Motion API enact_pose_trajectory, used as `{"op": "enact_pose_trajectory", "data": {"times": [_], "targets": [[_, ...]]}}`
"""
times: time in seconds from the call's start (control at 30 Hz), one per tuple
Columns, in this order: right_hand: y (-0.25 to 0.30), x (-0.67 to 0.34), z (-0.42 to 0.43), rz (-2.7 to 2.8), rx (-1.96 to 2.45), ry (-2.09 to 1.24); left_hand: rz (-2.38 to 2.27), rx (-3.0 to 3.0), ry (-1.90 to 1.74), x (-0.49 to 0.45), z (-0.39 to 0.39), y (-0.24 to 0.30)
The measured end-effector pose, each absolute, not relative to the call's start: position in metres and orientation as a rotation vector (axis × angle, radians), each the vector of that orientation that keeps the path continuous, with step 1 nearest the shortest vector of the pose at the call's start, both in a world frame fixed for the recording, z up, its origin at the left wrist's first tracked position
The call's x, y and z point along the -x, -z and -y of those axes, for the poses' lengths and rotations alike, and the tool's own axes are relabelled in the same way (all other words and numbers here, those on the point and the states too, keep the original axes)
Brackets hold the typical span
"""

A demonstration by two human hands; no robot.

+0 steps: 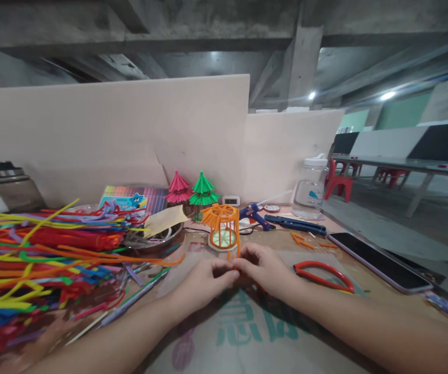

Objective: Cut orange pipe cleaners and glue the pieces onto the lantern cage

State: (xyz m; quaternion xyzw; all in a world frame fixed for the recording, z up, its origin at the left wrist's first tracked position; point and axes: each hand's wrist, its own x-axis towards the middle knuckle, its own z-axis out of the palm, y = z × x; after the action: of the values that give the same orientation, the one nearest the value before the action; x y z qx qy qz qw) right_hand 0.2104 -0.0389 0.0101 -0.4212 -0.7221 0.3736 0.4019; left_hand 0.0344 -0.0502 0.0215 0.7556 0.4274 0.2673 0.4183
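Note:
My left hand (208,280) and my right hand (265,267) meet at the middle of the work surface, fingers and thumbs pinched together. Between them is an orange pipe cleaner (238,244); one length of it rises from the fingertips, and the rest is hidden by the fingers. Just beyond stands a small orange pavilion (221,212) of pipe cleaners, with a partly covered roof, upright posts and a round pale base. Red-handled pliers (325,275) lie by my right forearm. A big heap of coloured pipe cleaners (52,254) spreads on the left.
Red (178,188) and green pipe-cleaner pavilions (202,189) stand at the back. A metal bowl (169,236), marker set (130,197), blue glue gun (257,215), blue cutter (296,224), phone (380,259), clear jug (310,189) and dark bottle (17,187) surround the work area.

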Motion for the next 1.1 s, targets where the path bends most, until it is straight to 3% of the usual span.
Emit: {"op": "enact_pose_trajectory", "data": {"times": [1.1], "targets": [[-0.0155, -0.2116, 0.0435, 1.868, 1.077, -0.907, -1.077, -1.858, -0.681, -0.0335, 0.0485, -0.0171]]}}
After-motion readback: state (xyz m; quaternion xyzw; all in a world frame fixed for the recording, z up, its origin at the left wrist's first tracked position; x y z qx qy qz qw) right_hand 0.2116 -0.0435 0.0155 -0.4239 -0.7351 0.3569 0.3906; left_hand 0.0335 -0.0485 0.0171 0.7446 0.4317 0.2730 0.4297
